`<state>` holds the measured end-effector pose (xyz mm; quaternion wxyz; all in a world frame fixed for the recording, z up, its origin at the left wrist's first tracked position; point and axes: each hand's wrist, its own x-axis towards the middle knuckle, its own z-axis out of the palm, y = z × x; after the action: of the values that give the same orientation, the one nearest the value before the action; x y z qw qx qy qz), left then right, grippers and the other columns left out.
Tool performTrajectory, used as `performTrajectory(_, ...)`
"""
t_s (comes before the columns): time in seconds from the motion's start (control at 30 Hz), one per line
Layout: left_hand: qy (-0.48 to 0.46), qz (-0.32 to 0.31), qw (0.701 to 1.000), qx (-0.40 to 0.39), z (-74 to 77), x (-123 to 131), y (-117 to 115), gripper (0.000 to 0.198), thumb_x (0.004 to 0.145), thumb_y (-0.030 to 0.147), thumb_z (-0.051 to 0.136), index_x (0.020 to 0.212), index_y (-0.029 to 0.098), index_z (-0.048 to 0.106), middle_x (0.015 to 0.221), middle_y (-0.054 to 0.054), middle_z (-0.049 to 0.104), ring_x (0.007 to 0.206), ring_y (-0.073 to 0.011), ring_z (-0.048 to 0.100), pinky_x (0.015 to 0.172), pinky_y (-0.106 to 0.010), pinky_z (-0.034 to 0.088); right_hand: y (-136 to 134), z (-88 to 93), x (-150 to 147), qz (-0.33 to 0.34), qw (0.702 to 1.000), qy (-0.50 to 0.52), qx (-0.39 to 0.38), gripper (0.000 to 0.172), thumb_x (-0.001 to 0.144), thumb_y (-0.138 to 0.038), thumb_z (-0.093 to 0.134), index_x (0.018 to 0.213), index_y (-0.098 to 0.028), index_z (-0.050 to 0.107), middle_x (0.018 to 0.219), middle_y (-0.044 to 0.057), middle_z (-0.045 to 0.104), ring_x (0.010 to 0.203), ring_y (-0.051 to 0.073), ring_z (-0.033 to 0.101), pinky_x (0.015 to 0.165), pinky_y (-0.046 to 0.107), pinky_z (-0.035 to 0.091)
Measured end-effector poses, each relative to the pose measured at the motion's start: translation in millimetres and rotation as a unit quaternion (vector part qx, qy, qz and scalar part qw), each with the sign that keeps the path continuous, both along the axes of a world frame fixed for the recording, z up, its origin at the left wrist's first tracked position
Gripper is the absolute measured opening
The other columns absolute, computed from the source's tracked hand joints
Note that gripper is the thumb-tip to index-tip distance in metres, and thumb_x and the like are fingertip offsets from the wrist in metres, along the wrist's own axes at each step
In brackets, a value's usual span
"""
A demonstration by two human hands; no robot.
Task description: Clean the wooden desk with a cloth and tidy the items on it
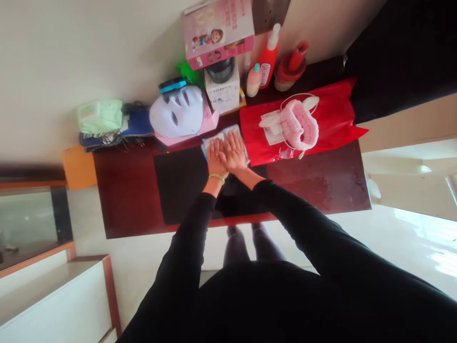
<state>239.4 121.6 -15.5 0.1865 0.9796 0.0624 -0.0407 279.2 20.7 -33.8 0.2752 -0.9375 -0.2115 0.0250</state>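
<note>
My left hand [216,156] lies flat, fingers stretched out, on a small whitish packet or folded cloth [233,129] with a bluish edge. Pressed flat on the same thing, my right hand [233,151] overlaps the left near the thumbs. Most of that flat thing is hidden under my palms, so its exact kind is unclear. It rests at the far edge of a black mat [182,186]. Just to the right are a red bag [335,107] and, on it, a fluffy pink headband [300,126] with white ears.
A white face mask [176,114] sits left of my hands on the dark red table [124,190]. Behind stand a pink box [221,31], a white box [224,93], a red pump bottle [268,59] and a small bottle [254,81]. A pale green pack [100,116] lies far left.
</note>
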Motion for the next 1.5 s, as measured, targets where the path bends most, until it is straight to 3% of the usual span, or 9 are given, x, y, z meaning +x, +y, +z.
performTrajectory(0.27,0.068,-0.020,0.997,0.036,-12.0,-166.2,-54.3,0.070,0.111,0.033,0.043,0.175,0.008,0.037,0.186,-0.017,0.026,0.176,-0.0351,0.015,0.146,-0.055,0.014,-60.4,-5.2,-174.5,-0.008,0.999,0.039,0.015,0.077,0.109,-0.049,0.042,0.175,-0.008,0.040,0.186,0.017,0.023,0.176,0.034,0.013,0.143,0.059,0.013)
performTrajectory(0.37,0.084,-0.034,0.995,0.030,-18.0,-206.5,-65.7,0.069,0.110,0.033,0.045,0.174,0.008,0.040,0.185,-0.018,0.029,0.175,-0.0364,0.017,0.145,-0.055,0.015,-75.7,-8.0,-217.5,-0.013,0.999,0.053,0.007,0.077,0.110,-0.050,0.042,0.175,-0.008,0.040,0.186,0.018,0.023,0.176,0.034,0.014,0.143,0.059,0.015)
performTrajectory(0.47,0.088,-0.044,0.995,0.021,-20.5,-223.7,-66.4,0.069,0.110,0.032,0.047,0.174,0.006,0.040,0.184,-0.019,0.029,0.175,-0.0375,0.017,0.145,-0.056,0.013,-78.1,-9.3,-233.6,-0.017,0.998,0.068,-0.004,0.079,0.109,-0.052,0.049,0.175,-0.010,0.040,0.186,0.019,0.022,0.176,0.038,0.013,0.143,0.061,0.015)
performTrajectory(0.67,0.074,0.001,0.997,0.010,-14.7,-207.9,-58.5,0.073,0.109,0.033,0.053,0.175,0.009,0.034,0.185,-0.019,0.027,0.176,-0.0356,0.014,0.144,-0.059,0.013,-64.5,-5.6,-209.9,0.025,0.998,0.048,0.018,0.073,0.109,-0.052,0.057,0.173,-0.020,0.047,0.188,0.013,0.016,0.176,0.039,0.009,0.142,0.062,0.012)
performTrajectory(0.83,0.066,0.049,0.996,0.028,-12.5,-182.5,-88.3,0.072,0.110,0.027,0.050,0.176,0.004,0.030,0.184,-0.023,0.027,0.176,-0.0378,0.013,0.143,-0.062,0.012,-89.7,-4.7,-184.0,0.061,0.996,0.029,0.057,0.068,0.111,-0.046,0.052,0.174,-0.020,0.047,0.186,0.011,0.028,0.174,0.036,0.019,0.142,0.059,0.016)
performTrajectory(0.97,0.067,0.007,0.997,0.044,-14.0,-154.9,-146.3,0.073,0.112,0.029,0.046,0.177,0.004,0.025,0.187,-0.020,0.020,0.177,-0.0355,0.005,0.145,-0.055,0.010,-151.1,-6.3,-162.0,0.019,0.998,0.023,0.060,0.069,0.112,-0.047,0.048,0.174,-0.018,0.046,0.185,0.011,0.030,0.174,0.036,0.019,0.142,0.059,0.016)
performTrajectory(1.13,0.070,-0.074,0.993,0.053,-8.8,-115.8,-241.0,0.075,0.112,0.036,0.043,0.180,0.010,0.024,0.188,-0.016,0.020,0.177,-0.0339,0.005,0.145,-0.056,0.009,-250.5,-4.6,-138.8,-0.050,0.998,0.010,0.041,0.071,0.111,-0.048,0.043,0.174,-0.015,0.045,0.186,0.012,0.028,0.174,0.036,0.020,0.142,0.059,0.015)
performTrajectory(1.37,0.049,-0.189,0.980,-0.030,-7.5,-75.6,-374.8,0.072,0.109,0.029,0.040,0.178,0.012,0.033,0.187,-0.011,0.028,0.178,-0.0312,0.004,0.146,-0.054,0.006,-388.4,-10.3,-127.0,-0.184,0.982,-0.024,-0.016,0.072,0.110,-0.048,0.040,0.175,-0.016,0.043,0.183,0.014,0.034,0.173,0.036,0.023,0.140,0.062,0.019)
performTrajectory(1.5,0.039,-0.216,0.973,-0.072,-17.5,-69.1,-431.6,0.071,0.107,0.027,0.039,0.177,0.015,0.037,0.186,-0.007,0.031,0.177,-0.0283,0.006,0.146,-0.052,0.006,-446.5,-21.8,-129.3,-0.243,0.969,-0.033,-0.031,0.075,0.109,-0.051,0.042,0.175,-0.016,0.042,0.181,0.017,0.036,0.170,0.039,0.031,0.137,0.064,0.027)
